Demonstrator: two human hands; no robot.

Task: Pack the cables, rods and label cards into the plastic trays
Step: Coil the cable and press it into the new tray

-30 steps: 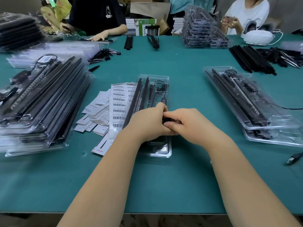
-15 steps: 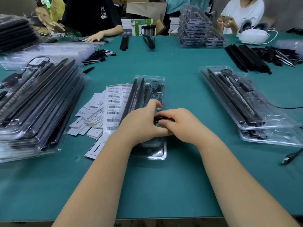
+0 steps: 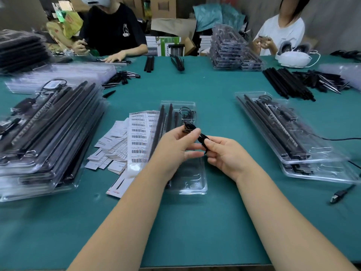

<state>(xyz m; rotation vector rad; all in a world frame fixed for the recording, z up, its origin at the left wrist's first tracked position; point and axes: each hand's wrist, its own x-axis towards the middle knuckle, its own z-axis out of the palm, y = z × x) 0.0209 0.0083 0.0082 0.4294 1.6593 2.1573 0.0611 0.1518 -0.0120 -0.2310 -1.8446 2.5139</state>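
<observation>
Teal cloth covers the table (image 3: 195,222); above it the left hand (image 3: 175,147) and right hand (image 3: 224,155) pinch a small black coiled cable (image 3: 195,132) between them, fingers curled round it, its blurred shape possibly ending in a plug; below, a clear plastic tray (image 3: 193,182) holds black rods (image 3: 170,118), its near half hidden by the wrists; label cards (image 3: 136,137) lie fanned just left; filled tray stacks (image 3: 48,133) sit at the left edge, partly cut off.
</observation>
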